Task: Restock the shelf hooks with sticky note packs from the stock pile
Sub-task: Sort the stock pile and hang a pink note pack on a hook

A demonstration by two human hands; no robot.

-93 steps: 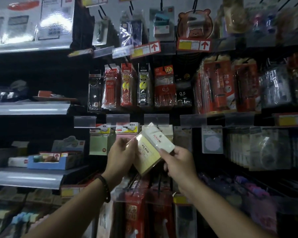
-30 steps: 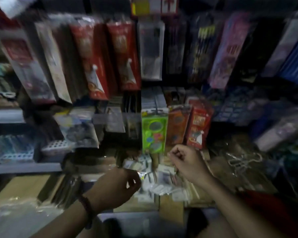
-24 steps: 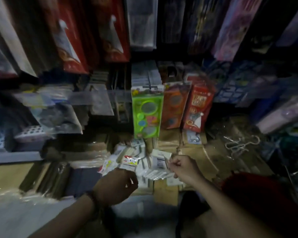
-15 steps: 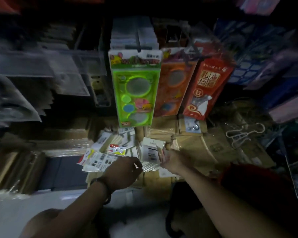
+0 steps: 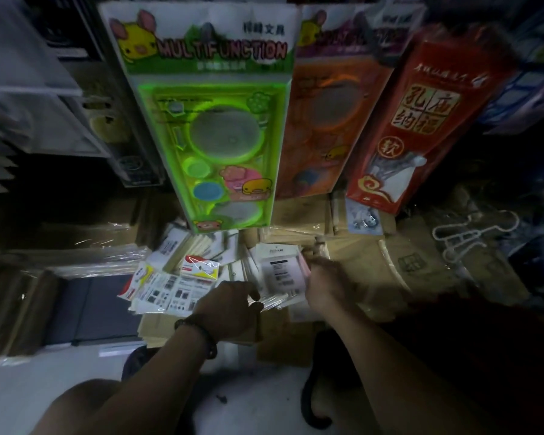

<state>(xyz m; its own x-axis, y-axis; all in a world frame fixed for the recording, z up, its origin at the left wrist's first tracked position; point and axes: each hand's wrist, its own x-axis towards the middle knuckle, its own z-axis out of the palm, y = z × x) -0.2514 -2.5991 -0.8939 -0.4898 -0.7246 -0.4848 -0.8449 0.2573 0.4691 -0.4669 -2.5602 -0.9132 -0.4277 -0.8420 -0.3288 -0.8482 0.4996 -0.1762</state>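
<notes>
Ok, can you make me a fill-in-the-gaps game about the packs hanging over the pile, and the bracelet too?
The MULTIFUNCTION pack hanging over the stock pile is ____ in colour.
The middle pack, between it and the red pack, is ____.
The bead bracelet sits on the ____ wrist.
Missing words: green, orange, left.

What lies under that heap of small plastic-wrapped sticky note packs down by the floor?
Pale brown cardboard boxes show beneath the heap of sticky note packs; what lies under its middle is covered.
</notes>
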